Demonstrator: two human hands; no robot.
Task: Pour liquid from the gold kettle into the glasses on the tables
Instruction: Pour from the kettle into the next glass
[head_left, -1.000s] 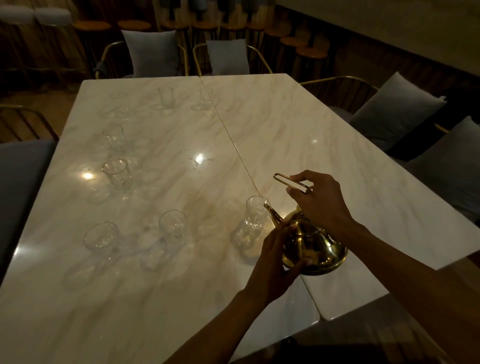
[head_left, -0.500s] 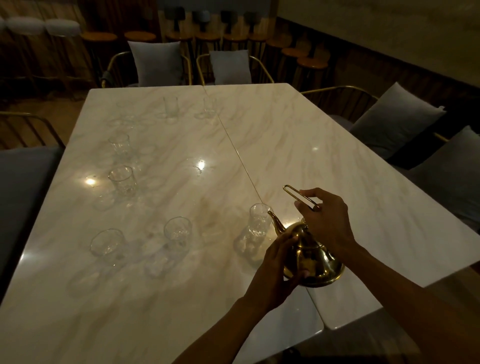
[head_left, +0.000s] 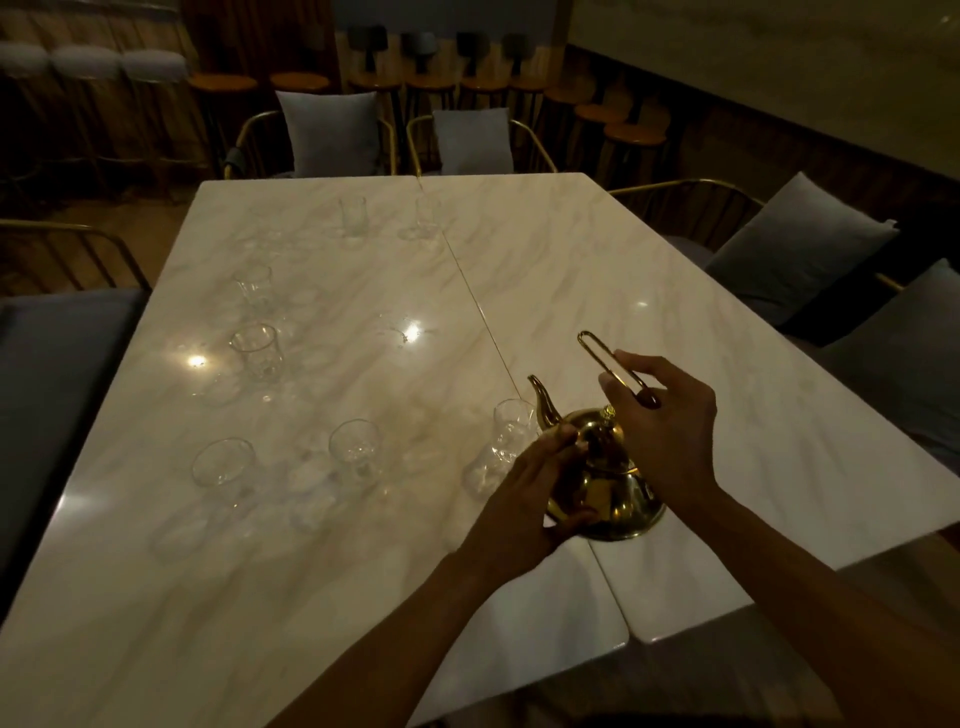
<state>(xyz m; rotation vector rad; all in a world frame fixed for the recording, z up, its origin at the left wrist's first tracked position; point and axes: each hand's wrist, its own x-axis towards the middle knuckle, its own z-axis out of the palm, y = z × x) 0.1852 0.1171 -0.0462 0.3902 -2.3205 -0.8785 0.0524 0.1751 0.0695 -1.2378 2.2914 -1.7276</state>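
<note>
The right hand pinches the wire handle of the gold kettle, fingers curled round it. The left hand cups the kettle's body from the side, thumb under its base, fingers curved against the metal. The kettle sits between both hands, over the seam of the table, spout pointing up. A glass stands just beyond the left hand's fingertips; more glasses stand well off to that hand's left.

Dim room. Gold-framed chairs with grey cushions stand at the far end and right side. Behind them, a row of round wooden stools lines a dark wooden wall.
</note>
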